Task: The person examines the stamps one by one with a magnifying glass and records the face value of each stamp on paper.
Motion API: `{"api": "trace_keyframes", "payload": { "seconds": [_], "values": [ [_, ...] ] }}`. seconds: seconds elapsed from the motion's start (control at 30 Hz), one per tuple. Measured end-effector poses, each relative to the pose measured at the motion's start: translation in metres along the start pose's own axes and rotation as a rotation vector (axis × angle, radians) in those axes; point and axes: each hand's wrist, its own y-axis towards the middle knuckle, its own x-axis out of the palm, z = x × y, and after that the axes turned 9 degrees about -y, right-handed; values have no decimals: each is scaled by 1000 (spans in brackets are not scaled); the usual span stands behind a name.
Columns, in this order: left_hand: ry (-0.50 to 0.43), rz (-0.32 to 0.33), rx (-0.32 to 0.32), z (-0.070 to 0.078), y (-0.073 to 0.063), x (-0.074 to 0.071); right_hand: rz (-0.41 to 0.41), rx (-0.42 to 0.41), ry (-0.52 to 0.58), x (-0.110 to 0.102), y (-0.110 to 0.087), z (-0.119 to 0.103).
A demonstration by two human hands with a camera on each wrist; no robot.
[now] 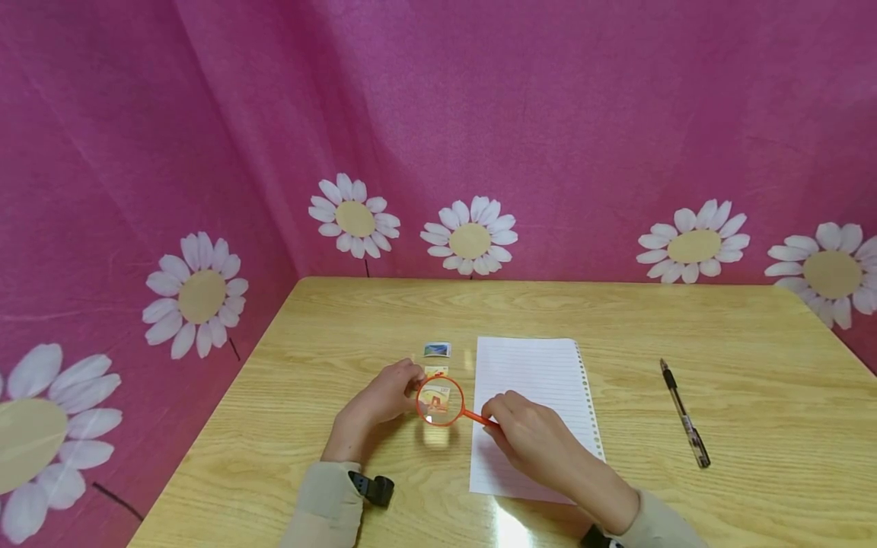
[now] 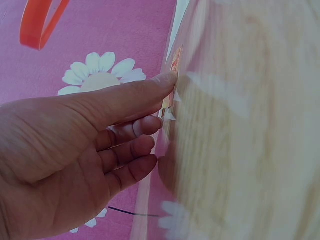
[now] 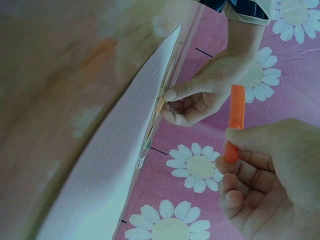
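1. While the right hand [image 1: 530, 434] is pinching the handle of the orange magnifying glass [image 1: 469, 413] between thumb and fingers, its round lens is hovering over a yellow stamp [image 1: 435, 399].
2. The left hand [image 1: 384, 392] is reaching in from the near left, its thumb and forefinger pinching that yellow stamp by the lens's left rim.
3. Just beyond the lens, a yellow-and-red stamp [image 1: 436, 371] is lying on the worktop [image 1: 754, 335], and farther off a blue stamp [image 1: 437, 350] is continuing the column.
4. To the right, a lined sheet [image 1: 530, 373] is lying partly beneath the right hand, its punched holes running along the right edge.
5. Well right of the sheet, a black pen [image 1: 685, 415] is resting at a slant.
6. Pink daisy-print cloth [image 1: 548, 114] is hanging behind and to the left.
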Motion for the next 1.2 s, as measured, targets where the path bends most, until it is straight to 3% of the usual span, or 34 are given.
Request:
{"api": "trace_keyframes", "payload": {
  "seconds": [0.77, 1.07, 1.2],
  "values": [
    [-28, 4, -5, 0, 0, 1, 11, 28, -9, -3, -5, 3],
    [-25, 11, -71, 2, 0, 0, 5, 52, -6, -5, -8, 6],
    [-16, 9, -63, 3, 0, 0, 2, 62, -18, -5, -10, 9]
  ]
}}
